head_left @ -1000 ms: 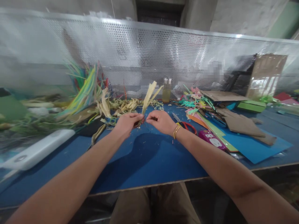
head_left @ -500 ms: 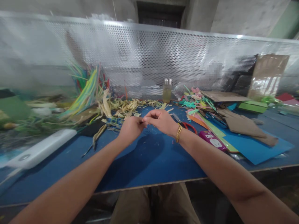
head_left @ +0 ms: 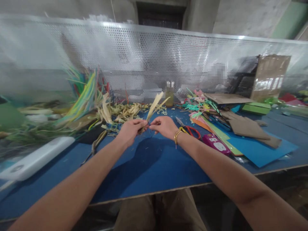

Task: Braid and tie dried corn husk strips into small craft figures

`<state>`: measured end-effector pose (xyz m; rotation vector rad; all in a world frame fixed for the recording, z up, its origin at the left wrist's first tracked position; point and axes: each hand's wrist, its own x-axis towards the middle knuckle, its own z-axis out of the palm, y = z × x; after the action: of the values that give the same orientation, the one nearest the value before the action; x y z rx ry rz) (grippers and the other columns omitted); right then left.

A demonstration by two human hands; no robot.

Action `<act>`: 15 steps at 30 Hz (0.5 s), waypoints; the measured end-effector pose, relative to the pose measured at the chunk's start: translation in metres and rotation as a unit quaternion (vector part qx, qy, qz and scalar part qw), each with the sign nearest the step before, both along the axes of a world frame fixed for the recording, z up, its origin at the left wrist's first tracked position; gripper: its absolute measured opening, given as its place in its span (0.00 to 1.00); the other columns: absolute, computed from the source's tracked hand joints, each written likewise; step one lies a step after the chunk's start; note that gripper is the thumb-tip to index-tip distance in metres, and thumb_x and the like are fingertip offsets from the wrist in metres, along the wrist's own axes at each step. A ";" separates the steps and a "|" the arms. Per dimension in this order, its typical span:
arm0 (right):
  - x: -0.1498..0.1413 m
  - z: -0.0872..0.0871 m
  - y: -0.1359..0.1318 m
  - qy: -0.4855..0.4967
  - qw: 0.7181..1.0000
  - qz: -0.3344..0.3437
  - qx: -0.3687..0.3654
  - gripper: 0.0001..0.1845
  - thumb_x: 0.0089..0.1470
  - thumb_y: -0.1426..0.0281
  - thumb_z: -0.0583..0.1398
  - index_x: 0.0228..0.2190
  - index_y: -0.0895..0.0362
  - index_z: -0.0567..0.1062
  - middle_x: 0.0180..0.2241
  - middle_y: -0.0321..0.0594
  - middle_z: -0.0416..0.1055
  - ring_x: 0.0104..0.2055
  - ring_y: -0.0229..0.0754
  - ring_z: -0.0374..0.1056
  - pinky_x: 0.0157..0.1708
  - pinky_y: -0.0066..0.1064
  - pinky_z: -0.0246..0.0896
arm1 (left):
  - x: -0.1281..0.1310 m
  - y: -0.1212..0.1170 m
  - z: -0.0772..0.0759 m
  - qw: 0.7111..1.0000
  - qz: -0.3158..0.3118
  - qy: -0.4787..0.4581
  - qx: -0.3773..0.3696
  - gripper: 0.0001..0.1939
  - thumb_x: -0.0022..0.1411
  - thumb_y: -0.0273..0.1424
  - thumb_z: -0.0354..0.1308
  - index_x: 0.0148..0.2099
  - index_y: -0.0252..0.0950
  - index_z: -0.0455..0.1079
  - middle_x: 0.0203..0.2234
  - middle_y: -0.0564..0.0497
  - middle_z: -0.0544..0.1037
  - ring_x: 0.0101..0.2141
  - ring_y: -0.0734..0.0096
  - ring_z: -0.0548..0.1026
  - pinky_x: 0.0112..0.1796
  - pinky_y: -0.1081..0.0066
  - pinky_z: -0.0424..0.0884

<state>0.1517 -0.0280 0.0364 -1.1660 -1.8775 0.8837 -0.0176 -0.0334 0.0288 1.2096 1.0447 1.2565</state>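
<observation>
Above the middle of the blue table, my left hand (head_left: 133,131) is closed with thumb and fingers on pale dried husk strips (head_left: 154,106). The strips fan upward from its fingertips, split into two tips. Close beside it, my right hand (head_left: 165,127), with a gold bracelet (head_left: 176,136) at the wrist, pinches at the lower end of the strips. Whatever lies between its fingertips is too small to make out. Red-and-yellow-handled scissors (head_left: 191,131) lie just right of my right hand. More dried husks (head_left: 127,110) are heaped behind my left hand.
A white glue gun or similar device (head_left: 38,157) lies at left. Colourful stems (head_left: 86,89) stand behind it. At right are a purple packet (head_left: 215,144), blue paper (head_left: 260,150) and cardboard pieces (head_left: 247,128). A bottle (head_left: 169,94) stands before the perforated metal panel (head_left: 134,48).
The husk strips have come into sight, standing up from my left fingers. My fingertips have moved slightly apart, and the view has shifted a little to the right.
</observation>
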 end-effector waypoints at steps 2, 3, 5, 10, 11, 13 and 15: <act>0.000 -0.001 0.003 0.007 1.000 -0.001 0.021 0.04 0.48 0.70 0.61 0.28 0.59 0.75 0.25 0.36 0.74 0.22 0.33 0.69 0.26 0.24 0.63 | 0.001 -0.002 0.003 0.999 0.002 -0.046 -0.024 0.10 0.44 0.31 0.68 0.30 0.32 0.74 0.21 0.51 0.76 0.22 0.79 0.70 0.25 0.78 0.66; 0.001 -0.002 0.005 0.008 0.999 -0.002 0.032 0.04 0.48 0.71 0.61 0.28 0.59 0.75 0.24 0.36 0.74 0.23 0.32 0.68 0.26 0.24 0.63 | 0.002 -0.003 0.005 0.997 0.000 -0.069 -0.039 0.09 0.45 0.29 0.68 0.30 0.31 0.74 0.22 0.51 0.76 0.22 0.80 0.70 0.25 0.79 0.67; 0.003 -0.002 0.009 0.008 0.999 -0.007 0.048 0.04 0.48 0.71 0.61 0.27 0.59 0.75 0.24 0.36 0.73 0.23 0.33 0.68 0.27 0.24 0.63 | 0.005 -0.006 0.009 0.991 -0.008 -0.112 -0.068 0.06 0.48 0.25 0.66 0.32 0.31 0.74 0.23 0.51 0.76 0.22 0.81 0.71 0.25 0.81 0.68; 0.007 -0.005 0.016 0.021 0.998 -0.014 0.063 0.04 0.48 0.71 0.61 0.27 0.59 0.75 0.24 0.37 0.73 0.27 0.34 0.69 0.31 0.26 0.63 | 0.009 -0.011 0.010 0.983 -0.045 -0.153 -0.091 0.05 0.52 0.22 0.63 0.34 0.32 0.73 0.23 0.51 0.76 0.22 0.82 0.72 0.23 0.83 0.70; 0.007 -0.006 0.017 0.024 0.998 -0.011 0.058 0.04 0.48 0.71 0.60 0.28 0.59 0.75 0.24 0.37 0.73 0.26 0.34 0.68 0.31 0.26 0.63 | 0.010 -0.010 0.009 0.983 -0.051 -0.154 -0.088 0.05 0.52 0.22 0.63 0.34 0.32 0.73 0.24 0.51 0.76 0.22 0.82 0.72 0.23 0.83 0.70; 0.006 -0.007 0.018 0.023 0.998 -0.008 0.049 0.04 0.49 0.71 0.60 0.28 0.59 0.75 0.24 0.37 0.73 0.26 0.33 0.68 0.30 0.25 0.63 | 0.010 -0.010 0.006 0.984 -0.057 -0.150 -0.080 0.05 0.52 0.22 0.63 0.34 0.32 0.73 0.23 0.51 0.76 0.22 0.81 0.73 0.23 0.83 0.70; 0.006 -0.007 0.018 0.020 0.999 -0.008 0.044 0.04 0.48 0.71 0.60 0.29 0.59 0.75 0.25 0.37 0.74 0.26 0.33 0.68 0.30 0.25 0.62 | 0.010 -0.010 0.004 0.986 -0.060 -0.139 -0.074 0.06 0.52 0.23 0.64 0.35 0.33 0.73 0.24 0.50 0.77 0.23 0.81 0.73 0.23 0.83 0.70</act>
<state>0.1574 -0.0098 0.0298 -1.1008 -1.8525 0.8025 -0.0076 -0.0437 0.0332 0.9385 0.8307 1.1918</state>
